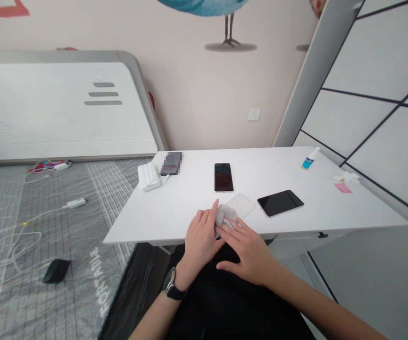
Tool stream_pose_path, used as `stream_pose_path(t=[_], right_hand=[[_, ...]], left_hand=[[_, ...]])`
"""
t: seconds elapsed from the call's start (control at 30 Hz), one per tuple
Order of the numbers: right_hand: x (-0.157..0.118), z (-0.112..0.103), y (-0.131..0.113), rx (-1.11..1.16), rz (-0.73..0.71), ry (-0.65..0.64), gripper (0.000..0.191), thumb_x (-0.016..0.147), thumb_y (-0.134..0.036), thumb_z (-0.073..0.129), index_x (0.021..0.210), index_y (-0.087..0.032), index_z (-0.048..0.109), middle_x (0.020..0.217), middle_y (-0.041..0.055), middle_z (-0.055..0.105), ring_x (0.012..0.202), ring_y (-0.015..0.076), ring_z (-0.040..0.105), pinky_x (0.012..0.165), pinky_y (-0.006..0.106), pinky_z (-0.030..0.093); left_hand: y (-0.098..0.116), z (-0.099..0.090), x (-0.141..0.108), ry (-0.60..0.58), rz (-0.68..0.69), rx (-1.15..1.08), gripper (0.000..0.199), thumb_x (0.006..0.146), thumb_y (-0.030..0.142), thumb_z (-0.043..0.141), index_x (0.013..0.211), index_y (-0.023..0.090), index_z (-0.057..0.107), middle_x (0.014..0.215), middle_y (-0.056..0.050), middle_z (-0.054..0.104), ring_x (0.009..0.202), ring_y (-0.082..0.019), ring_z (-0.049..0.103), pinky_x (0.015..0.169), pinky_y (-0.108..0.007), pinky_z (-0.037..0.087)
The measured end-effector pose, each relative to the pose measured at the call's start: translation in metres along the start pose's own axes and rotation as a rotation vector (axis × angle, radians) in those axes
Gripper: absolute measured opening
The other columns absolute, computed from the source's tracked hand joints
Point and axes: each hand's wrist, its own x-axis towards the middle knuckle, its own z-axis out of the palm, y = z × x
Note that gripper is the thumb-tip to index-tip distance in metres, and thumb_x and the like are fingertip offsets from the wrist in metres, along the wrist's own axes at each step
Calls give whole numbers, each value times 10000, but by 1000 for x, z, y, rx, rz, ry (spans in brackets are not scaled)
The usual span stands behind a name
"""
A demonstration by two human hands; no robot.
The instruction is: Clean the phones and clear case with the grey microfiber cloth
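Close together at the desk's front edge, my two hands meet around a crumpled light grey cloth [226, 215]. My left hand [203, 233] is curved along the cloth's left side, with a dark edge just visible below the cloth; what that hand grips is hidden. My right hand [248, 248] presses the cloth with its fingertips, thumb held apart. Just beyond the cloth lies a clear phone case [242, 206]. One dark-screened phone [223, 177] rests farther back, and another phone [280, 203] lies slantwise to the right.
The white desk [143, 222] bears a white charger-like block [149, 176] and a blurred dark item [171, 163] at left. At right are a small spray bottle [310, 158], a crumpled white tissue [347, 178] and a pink slip [343, 188]. A bed [48, 264] with cables adjoins on the left.
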Motion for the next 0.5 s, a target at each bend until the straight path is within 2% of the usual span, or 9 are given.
stream_pose_path(t=[0.07,0.13,0.2,0.27,0.37,0.5], right_hand=[[-12,-11,9,0,6,-22,683,1010,-646,489,1521,-193,519,1496,105,602,1444,308,502,1237,568,352],[-15,-22,32,-74,71,-18,591,1056,-570,440,1508,-201,534,1484,104,612,1433,303,517,1227,586,353],[-5,-27,54,-182,160,3,597,1065,-543,433,1517,-163,522,1490,139,598,1442,335,502,1220,620,342],[10,-24,63,-254,206,12,658,1046,-555,472,1531,-111,496,1506,177,571,1459,374,470,1219,641,328],[25,-8,44,-217,135,-9,778,1001,-624,525,1547,-74,463,1542,190,525,1477,388,439,1234,618,325],[3,-2,8,-52,-7,-21,847,956,-718,526,1558,-125,458,1555,149,525,1483,353,441,1250,593,319]], left_hand=[[0,0,0,2,5,-11,890,916,403,694,1626,211,194,1296,-104,662,1128,-302,571,970,-449,506],[0,-1,1,9,16,-24,978,882,538,729,1624,198,190,1340,-118,655,1144,-312,571,982,-460,501],[0,-1,2,14,17,-35,1044,849,615,738,1625,192,183,1342,-123,660,1140,-315,575,983,-464,502],[-1,-1,2,14,16,-38,1053,845,623,738,1625,189,180,1332,-123,663,1136,-317,576,984,-465,502],[-1,0,1,9,15,-27,976,887,550,721,1622,180,195,1322,-130,659,1129,-315,576,981,-465,505],[0,0,1,-3,6,-19,883,915,395,698,1620,199,205,1301,-113,666,1126,-300,576,967,-448,511]])
